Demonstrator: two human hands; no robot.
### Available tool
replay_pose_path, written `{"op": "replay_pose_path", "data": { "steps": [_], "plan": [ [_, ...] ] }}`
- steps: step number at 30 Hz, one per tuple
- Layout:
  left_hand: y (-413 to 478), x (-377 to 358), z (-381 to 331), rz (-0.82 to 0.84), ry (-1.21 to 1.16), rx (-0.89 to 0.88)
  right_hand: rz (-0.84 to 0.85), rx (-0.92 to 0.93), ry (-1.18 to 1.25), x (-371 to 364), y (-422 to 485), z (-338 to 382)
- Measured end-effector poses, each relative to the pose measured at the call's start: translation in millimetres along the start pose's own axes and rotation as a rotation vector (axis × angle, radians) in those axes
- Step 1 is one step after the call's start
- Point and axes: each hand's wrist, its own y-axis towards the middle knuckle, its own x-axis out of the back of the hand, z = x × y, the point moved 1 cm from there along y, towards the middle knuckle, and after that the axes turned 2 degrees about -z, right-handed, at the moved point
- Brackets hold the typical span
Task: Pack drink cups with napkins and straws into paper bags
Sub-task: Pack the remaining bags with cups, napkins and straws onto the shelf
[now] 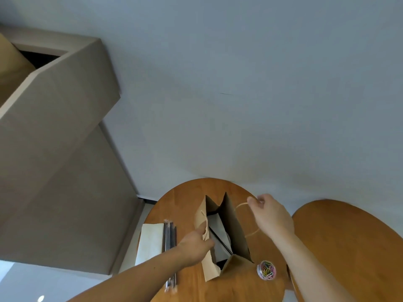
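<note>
A view from above, looking down at 2 bare forearms reaching over a round wooden table (192,286). Nearest the viewer, a small clear round container of coloured paper clips (266,270) sits on the table near the right forearm. The left hand (195,245) is closed around the near-left rim of an open brown paper bag (236,227), with the thumb pressed along the paper and the bag's left cord handle (204,219) beside it. The bag stands upright at the middle of the table, its mouth held wide; something dark and angular lies inside, but it is too shadowed to identify. Just left of the left wrist lies a bundle of wrapped straws (170,238), and touching them on their left is a stack of white napkins (150,240) at the table's edge. Farther out, the right hand (271,216) pinches the bag's right cord handle (242,205) between thumb and fingertips, lifting the loop up and away from the bag. A 2nd wooden tabletop (353,240) sits to the right. Beyond are a pale wall and a beige upholstered block at left.
</note>
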Motion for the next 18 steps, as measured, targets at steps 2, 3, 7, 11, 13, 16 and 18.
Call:
{"op": "replay_pose_path", "data": {
  "steps": [2, 3, 7, 11, 13, 16, 18],
  "plan": [
    [-2, -2, -1, 0.042, 0.002, -0.010, 0.134, -0.095, 0.132, 2, -1, -14],
    [-3, -3, -1, 0.057, 0.003, -0.018, 0.215, -0.156, 0.303, 0, -4, -19],
    [-6, -8, -7, 0.105, -0.035, -0.031, 0.591, -0.353, 0.852, -35, -26, -29],
    [-9, -12, -16, 0.145, -0.118, -0.065, 0.834, -0.315, 0.970, -64, -47, -19],
    [-12, -13, -22, 0.149, -0.126, -0.088, 0.853, -0.266, 0.994, -68, -50, -15],
    [-15, -21, -30, 0.068, -0.059, -0.112, 0.868, -0.178, 0.960, -70, -51, -10],
    [-14, -25, -35, -0.071, 0.064, -0.107, 0.855, -0.134, 0.927, -70, -52, -8]
  ]
}}
